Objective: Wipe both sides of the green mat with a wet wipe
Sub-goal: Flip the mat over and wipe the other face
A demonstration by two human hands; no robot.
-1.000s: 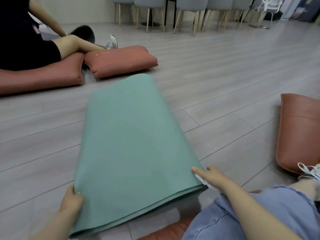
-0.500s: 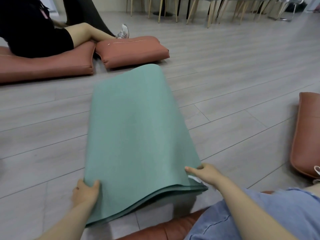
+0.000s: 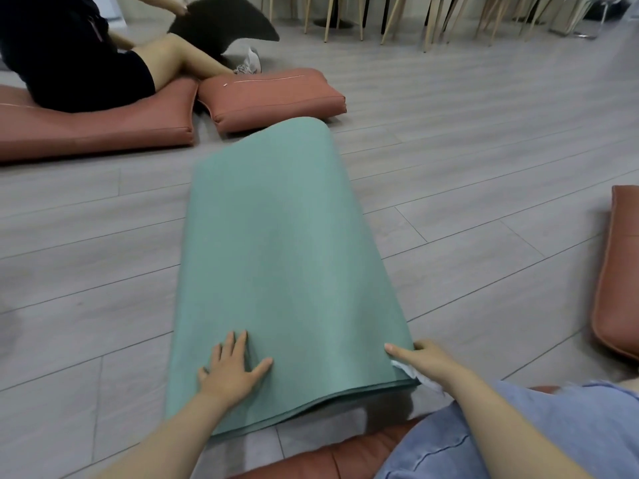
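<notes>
The green mat (image 3: 276, 257) lies folded over on the grey floor in front of me, its doubled near edge toward my knees and the fold at the far end. My left hand (image 3: 231, 368) lies flat on the mat's top layer near that edge, fingers spread. My right hand (image 3: 423, 359) grips the mat's near right corner, thumb on top. A white wet wipe (image 3: 415, 375) is bunched under that hand's palm and partly hidden.
Two reddish cushions (image 3: 273, 95) lie beyond the mat; a person in black (image 3: 69, 53) sits on the left one holding a dark mat (image 3: 224, 22). Another cushion (image 3: 615, 271) is at the right edge. Chair legs (image 3: 432, 19) line the back. My knee (image 3: 518, 433) is bottom right.
My left hand let go of the mat's near left edge and moved right onto the top surface, now lying flat. The right hand stayed at the near right corner.
</notes>
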